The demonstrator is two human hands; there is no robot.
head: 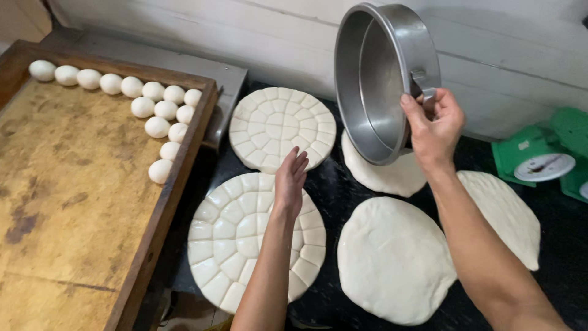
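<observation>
A dark, glossy counter (pixel 331 190) is seen from above, backed by a white panelled wall (pixel 508 55) at twelve o'clock. At nine o'clock a large wooden tray (pixel 79 202) with a raised rim is set, and a curved row of small white dough balls (pixel 153 110) is lined along its upper and right edges. At three o'clock a green weighing scale (pixel 542 160) is placed on the counter. Two round dough discs scored into a grid of segments are laid on the counter: the far scored disc (pixel 272 125) at about eleven o'clock and the near scored disc (pixel 236 239) at about seven o'clock. Three smooth dough rounds are spread to the right: a large smooth round (pixel 392 260) at five o'clock, a right-hand round (pixel 508 214) at four o'clock, and a far round (pixel 386 175) partly hidden beneath the pan. A round metal pan (pixel 380 79) is held tilted on edge at one o'clock, above the far round, its hollow turned toward the left. The right hand (pixel 433 125) is closed around the pan's small side handle, the forearm stretched up from the lower right. The left hand (pixel 291 178) is held open, fingers extended and together, grasping nothing, over the upper edge of the near scored disc; whether the dough is touched cannot be told.
</observation>
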